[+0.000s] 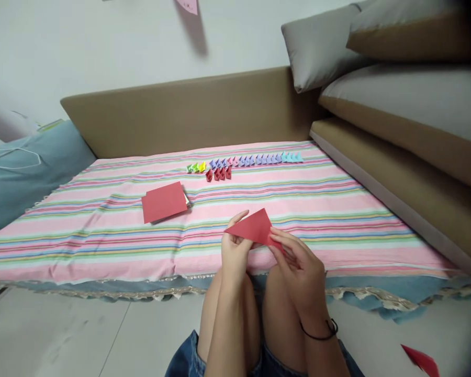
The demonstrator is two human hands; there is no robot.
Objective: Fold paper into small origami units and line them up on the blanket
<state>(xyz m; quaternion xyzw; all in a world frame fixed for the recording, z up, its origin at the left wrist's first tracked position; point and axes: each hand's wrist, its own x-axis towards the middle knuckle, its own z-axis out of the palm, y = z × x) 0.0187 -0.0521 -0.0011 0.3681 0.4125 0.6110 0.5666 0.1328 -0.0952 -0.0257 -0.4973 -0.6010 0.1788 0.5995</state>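
Observation:
A folded sheet of red paper (255,226), roughly a triangle with a strip at its lower right, is held up between both hands above my knees. My left hand (235,243) pinches its left part, thumb in front and a finger stretched along the back edge. At the right side my right hand (298,259) grips the strip between thumb and fingers. A stack of red paper (165,201) lies on the striped cloth to the left. Beyond the hands stand small folded paper pieces: a row of dark red ones (220,174) and a longer row of purple ones (247,161).
The pink striped cloth (102,220) covers the seat, which ends at a frilled blue edge before my knees. A brown backrest (188,115) runs behind it. Grey and brown cushions (408,110) are piled on the right. A red paper scrap (422,361) lies on the floor.

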